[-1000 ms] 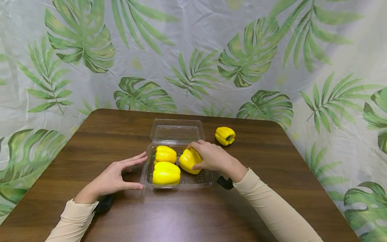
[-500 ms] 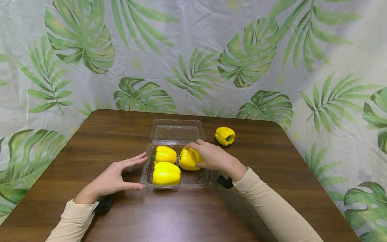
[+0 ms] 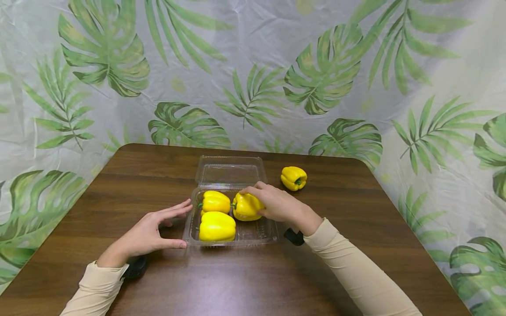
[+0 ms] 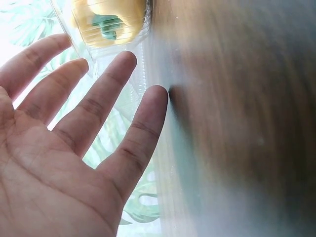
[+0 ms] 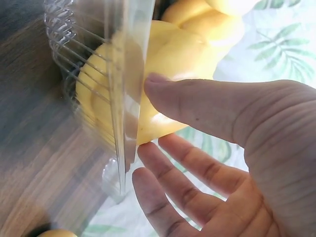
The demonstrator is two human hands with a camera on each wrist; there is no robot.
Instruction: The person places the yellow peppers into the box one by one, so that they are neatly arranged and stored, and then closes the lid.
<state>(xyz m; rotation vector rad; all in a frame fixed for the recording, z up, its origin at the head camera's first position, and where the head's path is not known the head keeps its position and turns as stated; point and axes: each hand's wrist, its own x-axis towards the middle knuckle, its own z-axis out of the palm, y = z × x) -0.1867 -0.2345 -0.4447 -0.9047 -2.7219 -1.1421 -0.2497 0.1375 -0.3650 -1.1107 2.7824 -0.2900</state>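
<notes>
In the head view a clear plastic clamshell container [image 3: 253,240] lies with its lid folded back. Inside, on the left, sit two yellow bell peppers, a back one [image 3: 215,202] and a front one [image 3: 217,226]. My right hand [image 3: 280,202] holds a third yellow bell pepper [image 3: 246,209] in the back right of the container, its stem pointing left. The right wrist view shows my thumb on one side of this pepper [image 5: 173,52] and fingertips along the other. My left hand [image 3: 152,230], fingers spread, is at the container's left side, thumb tip by the front left corner.
Another yellow bell pepper [image 3: 294,178] lies on the brown wooden table [image 3: 336,197], right of the transparent lid [image 3: 231,171]. Behind the table's far edge hangs a leaf-patterned cloth [image 3: 253,52].
My right hand has turned the pepper it holds and shifted it slightly back, toward the back pepper on the left. My left hand has stayed in place.
</notes>
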